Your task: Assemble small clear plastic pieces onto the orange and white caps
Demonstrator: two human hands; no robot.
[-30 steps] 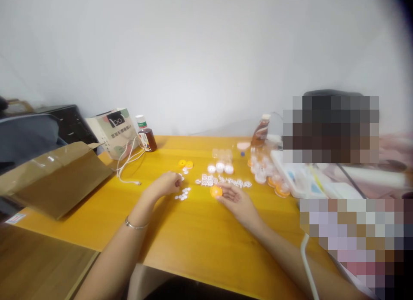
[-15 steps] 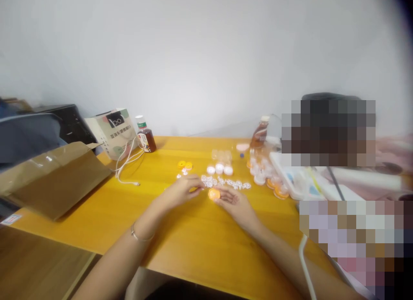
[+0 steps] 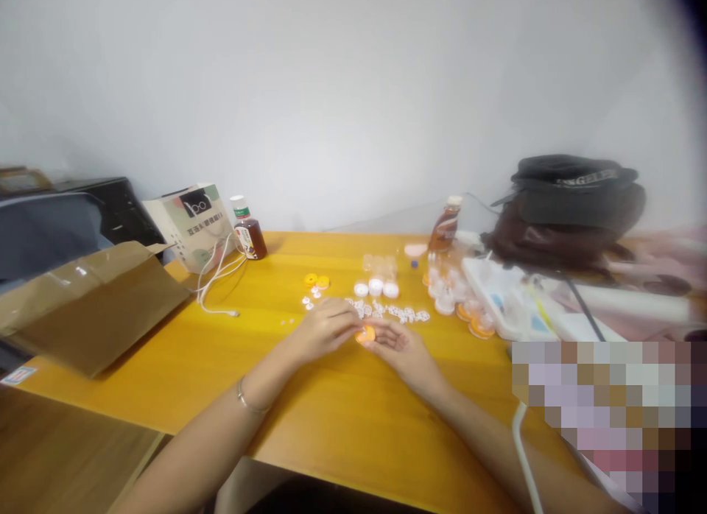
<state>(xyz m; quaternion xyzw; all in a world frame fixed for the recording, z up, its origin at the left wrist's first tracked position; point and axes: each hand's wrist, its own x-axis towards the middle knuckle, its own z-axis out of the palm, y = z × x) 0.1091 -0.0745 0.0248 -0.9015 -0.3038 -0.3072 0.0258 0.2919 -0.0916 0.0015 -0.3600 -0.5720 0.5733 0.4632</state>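
Over the middle of a yellow wooden table (image 3: 331,418), my right hand (image 3: 402,346) holds a small orange cap (image 3: 365,336) at its fingertips. My left hand (image 3: 325,327), with a bracelet on its wrist, has its fingers closed against that cap; whether it pinches a small white piece is too blurred to tell. Just behind the hands lie several small white pieces (image 3: 392,311). Further back sit two orange caps (image 3: 317,281) and three white caps (image 3: 376,287).
A brown cardboard box (image 3: 93,300) lies at the left with a paper bag (image 3: 191,223), a white cable (image 3: 218,278) and a dark bottle (image 3: 248,230). At the right are small jars (image 3: 464,300), a bottle (image 3: 446,223), a white tray (image 3: 519,308) and a dark cap on a bag (image 3: 574,190).
My left hand moved right from the loose white pieces and met the orange cap in my right hand. My right hand stayed nearly still.
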